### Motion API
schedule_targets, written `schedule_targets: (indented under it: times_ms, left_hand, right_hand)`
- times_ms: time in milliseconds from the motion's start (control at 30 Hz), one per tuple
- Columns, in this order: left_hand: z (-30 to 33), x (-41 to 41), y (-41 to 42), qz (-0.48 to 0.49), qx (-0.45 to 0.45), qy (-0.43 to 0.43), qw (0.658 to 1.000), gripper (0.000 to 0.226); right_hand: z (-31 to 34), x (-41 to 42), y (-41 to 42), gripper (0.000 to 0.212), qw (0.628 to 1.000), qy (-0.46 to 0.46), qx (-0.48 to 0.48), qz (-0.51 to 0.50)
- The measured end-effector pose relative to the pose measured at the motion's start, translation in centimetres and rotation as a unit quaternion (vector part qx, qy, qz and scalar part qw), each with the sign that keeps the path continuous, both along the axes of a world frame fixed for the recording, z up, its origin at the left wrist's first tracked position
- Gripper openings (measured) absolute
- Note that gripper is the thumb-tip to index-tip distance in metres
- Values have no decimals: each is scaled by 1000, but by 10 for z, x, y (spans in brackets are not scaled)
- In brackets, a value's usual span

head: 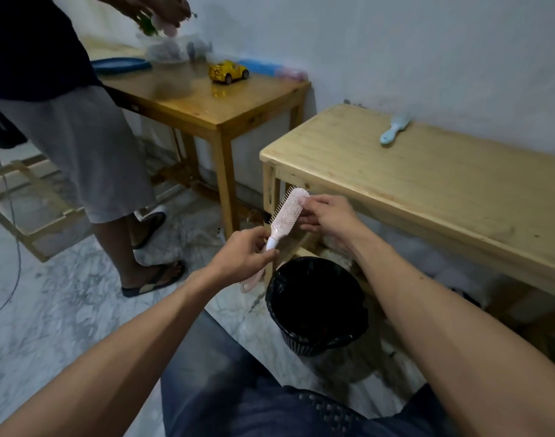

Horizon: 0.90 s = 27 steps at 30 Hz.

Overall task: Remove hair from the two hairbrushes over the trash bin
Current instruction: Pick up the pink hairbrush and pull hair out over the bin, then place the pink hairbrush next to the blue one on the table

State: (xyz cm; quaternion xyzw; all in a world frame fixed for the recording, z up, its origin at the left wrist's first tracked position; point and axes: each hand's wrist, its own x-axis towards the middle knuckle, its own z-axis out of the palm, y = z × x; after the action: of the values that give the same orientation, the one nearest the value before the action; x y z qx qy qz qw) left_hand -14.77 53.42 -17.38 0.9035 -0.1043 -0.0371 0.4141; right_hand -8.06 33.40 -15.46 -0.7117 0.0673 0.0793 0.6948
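Bristles of the pink hairbrush face the right hand, whose fingers pinch at the head's far end, while the left hand is wrapped round the handle; its long axis tilts up and away, just short of the trash bin below. The blue hairbrush lies on the bench, well apart, nearer the right arm. Whether any hair sits in the bristles is too fine to tell.

Your left hand covers the middle of the pink plastic hairbrush's handle; whether hair sits among its bristles cannot be told. The interior of the black lined trash bin is too dark to read. The pale blue hairbrush on the light wooden table is too small to show bristles. The standing person is cut off by the top edge, hands blurred.
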Motion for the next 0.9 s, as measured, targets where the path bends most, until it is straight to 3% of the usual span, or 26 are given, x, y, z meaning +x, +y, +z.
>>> schedule_targets:
  times_ms: [133,367,667,900]
  left_hand:
    - [23,-7,-6,6,-14,-60,998,35]
    - [80,11,-43,-26,-53,-124,990,35]
    - [136,71,-136,-28,34,-208,977,39]
    - [133,118,-222,-37,75,-201,976,22]
  right_hand:
    - [35,-7,-3,20,999,-47,-23,-11]
    - [106,2,-43,19,989,-109,-17,-97]
    - [162,53,-132,13,965,-145,-30,-214]
    - [154,100,-214,12,954,-97,-61,-276]
